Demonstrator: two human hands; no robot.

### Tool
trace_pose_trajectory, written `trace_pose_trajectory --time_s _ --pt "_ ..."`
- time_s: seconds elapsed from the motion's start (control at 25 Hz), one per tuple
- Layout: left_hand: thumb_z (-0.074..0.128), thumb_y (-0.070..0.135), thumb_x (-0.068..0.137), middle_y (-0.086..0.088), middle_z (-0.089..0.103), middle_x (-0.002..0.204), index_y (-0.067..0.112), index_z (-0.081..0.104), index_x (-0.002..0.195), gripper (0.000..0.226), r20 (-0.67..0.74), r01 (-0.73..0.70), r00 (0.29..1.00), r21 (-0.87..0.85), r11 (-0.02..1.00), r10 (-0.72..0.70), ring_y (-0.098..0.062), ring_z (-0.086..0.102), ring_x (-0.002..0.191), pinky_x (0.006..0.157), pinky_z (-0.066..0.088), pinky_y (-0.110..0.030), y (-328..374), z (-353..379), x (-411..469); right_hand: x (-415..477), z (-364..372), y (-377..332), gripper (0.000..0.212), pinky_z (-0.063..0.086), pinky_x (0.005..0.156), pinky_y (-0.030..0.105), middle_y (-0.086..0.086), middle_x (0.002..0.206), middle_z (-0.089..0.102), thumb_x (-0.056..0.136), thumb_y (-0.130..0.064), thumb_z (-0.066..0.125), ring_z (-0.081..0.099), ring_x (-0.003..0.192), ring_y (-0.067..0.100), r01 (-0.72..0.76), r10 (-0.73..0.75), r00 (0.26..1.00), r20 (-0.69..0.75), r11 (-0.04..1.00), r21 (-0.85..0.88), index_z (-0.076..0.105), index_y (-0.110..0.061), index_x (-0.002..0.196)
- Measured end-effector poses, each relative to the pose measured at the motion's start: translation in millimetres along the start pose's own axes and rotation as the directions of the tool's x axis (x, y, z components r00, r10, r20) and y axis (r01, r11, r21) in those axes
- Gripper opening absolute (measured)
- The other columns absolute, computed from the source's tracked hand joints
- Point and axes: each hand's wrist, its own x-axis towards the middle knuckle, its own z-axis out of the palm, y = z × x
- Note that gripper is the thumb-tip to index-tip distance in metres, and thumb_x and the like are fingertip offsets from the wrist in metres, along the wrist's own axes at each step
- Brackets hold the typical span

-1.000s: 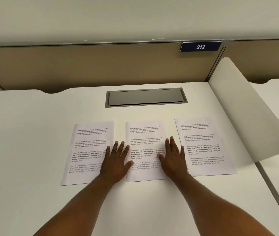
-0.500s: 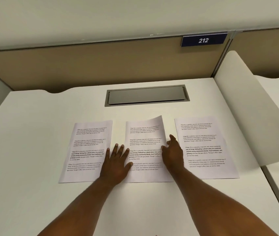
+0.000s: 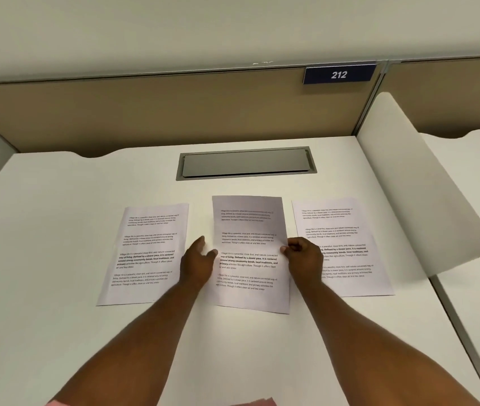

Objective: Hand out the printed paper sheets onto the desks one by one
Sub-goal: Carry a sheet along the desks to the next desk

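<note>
On the white bench (image 3: 57, 288), the right hand (image 3: 304, 257) pinches the middle sheet's (image 3: 249, 259) edge, lifting it between two flat sheets; left hand (image 3: 196, 266) spread loosely beside it. Looks like pickup step, next carry it to another desk without creasing

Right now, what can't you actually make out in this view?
- Middle sheet: print too small and blurred to read.
- Right sheet: left edge hidden behind the right hand.
- Left hand: whether it touches the sheet is unclear.
- Pink things: cut off by the bottom edge.
</note>
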Motion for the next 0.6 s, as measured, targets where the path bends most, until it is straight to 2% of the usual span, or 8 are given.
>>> trace_pose_trajectory --time_s 0.04,0.12,0.2,0.32,0.6 --pt "0.069 0.02 0.093 -0.007 0.058 0.143 0.01 0.048 0.147 0.059 0.003 0.032 0.999 -0.067 0.997 -0.032 -0.025 0.055 0.131 0.113 0.038 -0.033 5.3 0.0 1.6 -2.8 -5.3 -0.3 0.018 0.05 0.075 0.026 -0.007 0.078 0.072 0.08 -0.007 0.082 0.067 0.077 0.017 -0.004 0.004 1.0 0.01 0.999 0.04 0.075 -0.022 0.086" --pt "0.071 0.014 0.091 -0.008 0.067 0.127 0.007 0.056 0.139 0.05 0.031 0.09 0.996 -0.216 0.972 -0.085 -0.023 0.063 0.113 0.103 0.045 -0.031 14.0 -0.3 1.2 -9.7 -16.5 0.4 0.026 0.058 0.078 0.038 -0.006 0.073 0.073 0.077 -0.004 0.084 0.066 0.071 0.017 -0.02 0.019 1.0 0.015 0.995 0.098 0.074 -0.028 0.077" --pt "0.073 0.011 0.088 -0.007 0.072 0.116 0.008 0.067 0.125 0.037 0.082 0.111 0.993 -0.312 0.944 -0.089 -0.024 0.068 0.102 0.099 0.052 -0.037 17.5 0.8 -1.4 -17.1 -27.0 4.4 0.022 0.061 0.083 0.051 -0.003 0.072 0.075 0.072 -0.008 0.086 0.067 0.07 0.019 -0.026 0.027 1.0 -0.005 0.988 0.154 0.077 -0.028 0.074" --pt "0.076 0.01 0.083 -0.011 0.077 0.106 0.008 0.075 0.107 0.024 0.157 0.104 0.986 -0.36 0.927 -0.05 -0.033 0.072 0.102 0.096 0.057 -0.049 17.2 1.9 -12.2 -35.0 -40.4 17.0 0.022 0.061 0.083 0.059 0.002 0.079 0.079 0.064 -0.021 0.086 0.074 0.076 0.027 -0.02 0.033 0.997 -0.067 0.981 0.193 0.079 -0.034 0.08" --pt "0.077 0.003 0.083 -0.019 0.076 0.106 -0.001 0.073 0.108 0.026 0.347 0.101 0.936 -0.413 0.905 0.053 -0.039 0.071 0.103 0.094 0.057 -0.054 26.8 12.7 -58.8 -111.0 -78.9 27.2 0.019 0.062 0.078 0.061 0.002 0.075 0.076 0.064 -0.018 0.083 0.072 0.076 0.025 -0.024 0.111 0.953 -0.28 0.954 0.297 0.077 -0.029 0.079"
